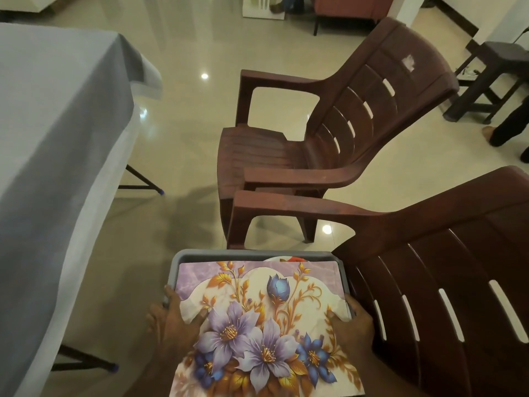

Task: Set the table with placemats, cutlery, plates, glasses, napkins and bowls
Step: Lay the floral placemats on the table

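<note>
A floral placemat (263,319) with purple and blue flowers lies on top of a grey tray (229,255) at the bottom centre. My left hand (171,319) grips the tray's left rim, thumb pressed on the placemat. On the right rim my right hand (350,322) does the same. A sliver of a white plate (279,258) with something red shows past the placemat's far edge; whatever else the tray holds is hidden. The table (51,124), under a grey-white cloth, stands at the left.
Two brown plastic armchairs stand on the right: one (329,133) ahead, one (443,282) close beside the tray. Glossy tiled floor lies between table and chairs. A dark stool (492,75) and a person's leg (509,124) are at the far right.
</note>
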